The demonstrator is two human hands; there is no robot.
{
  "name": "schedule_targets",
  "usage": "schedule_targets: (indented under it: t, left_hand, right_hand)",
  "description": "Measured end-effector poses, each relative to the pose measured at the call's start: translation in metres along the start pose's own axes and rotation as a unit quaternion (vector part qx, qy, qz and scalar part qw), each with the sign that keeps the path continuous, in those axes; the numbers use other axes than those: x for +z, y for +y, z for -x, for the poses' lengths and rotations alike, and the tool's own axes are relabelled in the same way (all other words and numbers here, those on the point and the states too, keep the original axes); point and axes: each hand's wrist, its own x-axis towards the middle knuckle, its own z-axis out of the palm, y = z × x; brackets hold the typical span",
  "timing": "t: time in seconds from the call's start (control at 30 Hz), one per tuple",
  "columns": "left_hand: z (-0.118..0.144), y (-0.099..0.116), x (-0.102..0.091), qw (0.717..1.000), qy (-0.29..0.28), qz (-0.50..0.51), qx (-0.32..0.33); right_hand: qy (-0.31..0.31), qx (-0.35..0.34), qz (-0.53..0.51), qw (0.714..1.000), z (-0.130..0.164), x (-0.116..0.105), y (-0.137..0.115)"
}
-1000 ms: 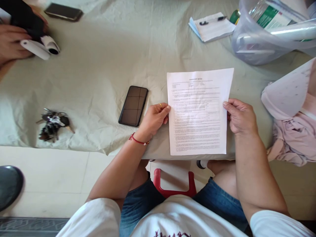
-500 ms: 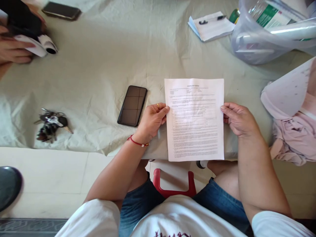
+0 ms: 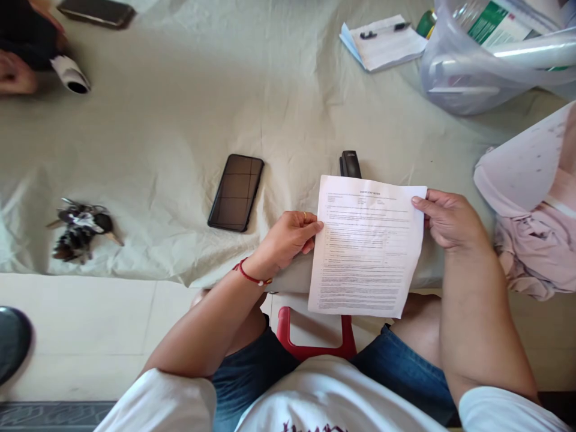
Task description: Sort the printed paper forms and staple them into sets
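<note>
A printed sheet of paper [image 3: 366,252] is stretched between both hands over the table's front edge, tilted slightly clockwise. My left hand [image 3: 292,237], wearing a ring and a red bracelet, pinches its left edge between thumb and fingers. At the upper right corner my right hand [image 3: 450,219] grips the sheet, thumb on top. Beyond the paper's top edge a black stapler [image 3: 350,164] shows its end; the rest is hidden beneath the sheet. A black smartphone [image 3: 236,192] lies face up to the left of my left hand.
A cloth-covered table [image 3: 193,120] carries a bunch of keys [image 3: 85,228], another phone [image 3: 96,12], a notepad with a pen [image 3: 387,45], a plastic bag [image 3: 472,84] and pink fabric [image 3: 526,246]. Another person's hand [image 3: 15,75] is at the upper left. A red stool [image 3: 315,348] stands below.
The sheet has moved toward me and a little right, tilting clockwise, with both hands still on it. The stapler's end has come into view. The other person's hand has shifted left.
</note>
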Motion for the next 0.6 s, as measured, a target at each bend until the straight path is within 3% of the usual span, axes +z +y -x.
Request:
schedule_targets:
  t: [0.33, 0.6]
  left_hand:
    - [-0.008, 0.000, 0.005, 0.998, 0.044, 0.024, 0.024]
    - [-0.009, 0.001, 0.009, 0.997, 0.061, -0.037, -0.018]
  right_hand:
    - [-0.077, 0.047, 0.023, 0.996, 0.007, -0.006, -0.002]
    - [-0.122, 0.081, 0.093, 0.985, 0.007, -0.017, 0.002]
